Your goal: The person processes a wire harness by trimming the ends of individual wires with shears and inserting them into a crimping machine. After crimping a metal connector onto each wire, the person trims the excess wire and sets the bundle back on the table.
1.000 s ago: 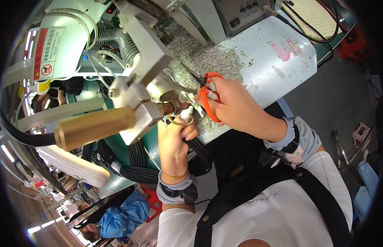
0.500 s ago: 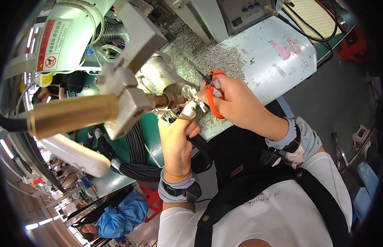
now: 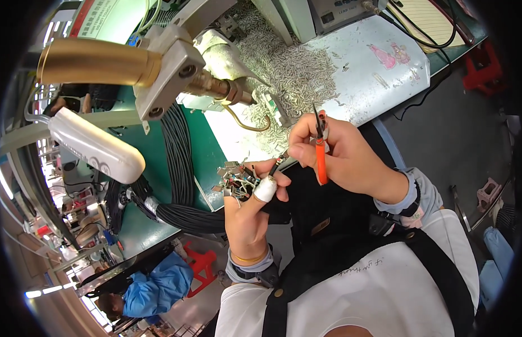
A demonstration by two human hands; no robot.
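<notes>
Low in front of the bench edge, my left hand (image 3: 244, 219) pinches a thin dark cable end (image 3: 279, 163) between the fingers and a thumb wrapped in white tape. A cluster of small metal connectors with coloured wires (image 3: 236, 181) lies across the back of that hand. My right hand (image 3: 353, 154) is closed round orange-handled pliers (image 3: 321, 160), their dark jaws pointing up and away. Its thumb and forefinger come close to the cable end; whether they touch it I cannot tell.
Countless tiny silver pieces (image 3: 306, 73) cover much of the pale work plate (image 3: 362, 67). Left of it, a brass-coloured cylinder (image 3: 98, 62) sits in a metal clamp (image 3: 168, 73). A black cable bundle (image 3: 179, 151) crosses the green bench. Beyond sits a person in blue (image 3: 160, 286).
Both hands have drawn back toward me, away from the machine tip. The pliers have turned more upright, and the connector cluster has come into fuller view.
</notes>
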